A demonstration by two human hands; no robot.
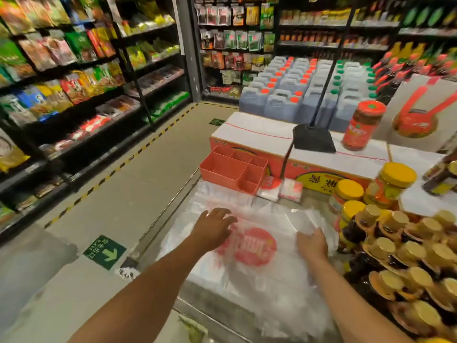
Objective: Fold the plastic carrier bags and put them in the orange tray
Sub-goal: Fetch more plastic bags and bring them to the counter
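A clear plastic carrier bag (249,246) with a round red logo lies spread flat on the metal counter (197,290). My left hand (214,225) presses flat on the bag's left part, fingers straight. My right hand (312,243) holds the bag's right edge, where a flap of plastic (301,219) stands lifted. The orange tray (233,168), divided into compartments, stands at the counter's far end, beyond the bag. Two folded bags (280,189) lean against the box just right of the tray.
Jars with yellow lids (395,181) and dark sauce bottles (395,248) crowd the counter's right side. An orange box (321,154) behind the tray carries a black stand base (312,138) and a red jar (363,125). Shelves line the aisle to the left.
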